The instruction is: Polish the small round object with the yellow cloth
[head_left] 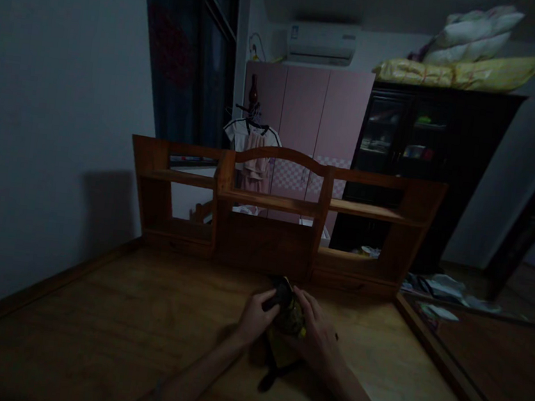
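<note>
Both your hands closed on one small dark object (pixel 289 314): left hand (pixel 256 318) and right hand (pixel 317 336) wrap its sides. It sits low over the bench (pixel 111 337), near the wooden shelf unit (pixel 267 239). Too dim to identify.

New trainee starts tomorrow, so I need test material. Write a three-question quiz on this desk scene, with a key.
1. True or false: the left hand and the right hand both have their fingers on the small dark object.
2. Where are the hands? A) over the wooden desk B) down on the floor C) inside a drawer
3. Fill in: on the wall above the pink wardrobe is a white ____.

Key: 1 true; 2 A; 3 air conditioner.
</note>
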### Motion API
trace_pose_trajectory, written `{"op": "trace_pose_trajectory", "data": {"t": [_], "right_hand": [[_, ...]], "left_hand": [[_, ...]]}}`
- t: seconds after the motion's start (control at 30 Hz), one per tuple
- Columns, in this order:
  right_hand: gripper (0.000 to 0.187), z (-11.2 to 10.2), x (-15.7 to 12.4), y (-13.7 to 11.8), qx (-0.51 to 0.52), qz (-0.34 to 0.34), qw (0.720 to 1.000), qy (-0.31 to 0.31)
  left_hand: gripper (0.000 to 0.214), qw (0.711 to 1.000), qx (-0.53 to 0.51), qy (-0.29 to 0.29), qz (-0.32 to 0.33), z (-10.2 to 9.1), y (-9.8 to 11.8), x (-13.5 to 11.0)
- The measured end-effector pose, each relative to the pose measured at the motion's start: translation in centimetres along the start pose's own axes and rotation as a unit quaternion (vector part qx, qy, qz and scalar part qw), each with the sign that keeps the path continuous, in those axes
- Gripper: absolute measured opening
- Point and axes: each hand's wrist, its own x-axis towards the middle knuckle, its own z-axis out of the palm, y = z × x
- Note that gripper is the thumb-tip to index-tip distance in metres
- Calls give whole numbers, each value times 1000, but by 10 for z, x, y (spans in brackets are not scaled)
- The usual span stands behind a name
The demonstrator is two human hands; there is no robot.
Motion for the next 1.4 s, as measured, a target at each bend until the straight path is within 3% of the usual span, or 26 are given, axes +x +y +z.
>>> {"op": "trace_pose_trajectory", "data": {"t": [0.17,0.27,0.53,0.73,0.93,1.07,1.4], "right_hand": [[83,5,0,-2,9,-22,1000,18],[83,4,1,-4,6,-32,999,16],[83,3,1,0,-16,-43,999,-3],[83,3,2,0,-19,-46,999,-17],[84,2,1,-2,-6,-42,999,-34],[86,0,0,-3,3,-30,999,-36],[85,-2,3,0,-3,-32,999,-13]], "left_hand": [[41,974,-190,-79,-99,6,-6,3],[41,964,-221,-96,-112,7,-11,3],[48,984,-145,-97,-45,5,-14,3],[46,995,-85,-52,-24,5,-7,3],[30,997,74,-7,-32,-4,-3,-2],[28,987,159,-8,6,-9,2,-5],[28,985,166,-5,53,-5,10,-6]]}}
